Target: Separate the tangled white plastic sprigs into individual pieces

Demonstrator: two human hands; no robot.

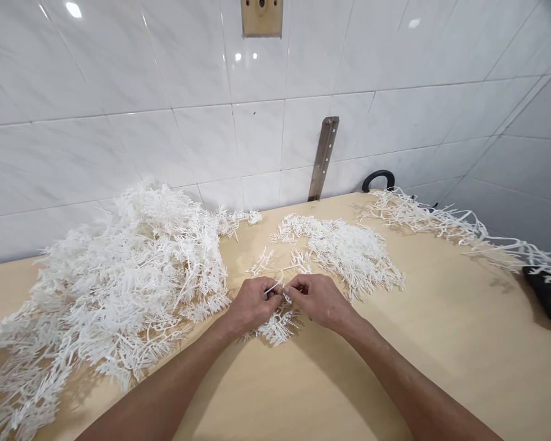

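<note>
Two-handed, pinching thin white stems in left grip and right grip, equally near with either, and facing forked sprigs spreading crosswise just beyond.

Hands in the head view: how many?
2: the left hand and, just beside it, the right hand, both at a white twig over the table. No others show.
</note>
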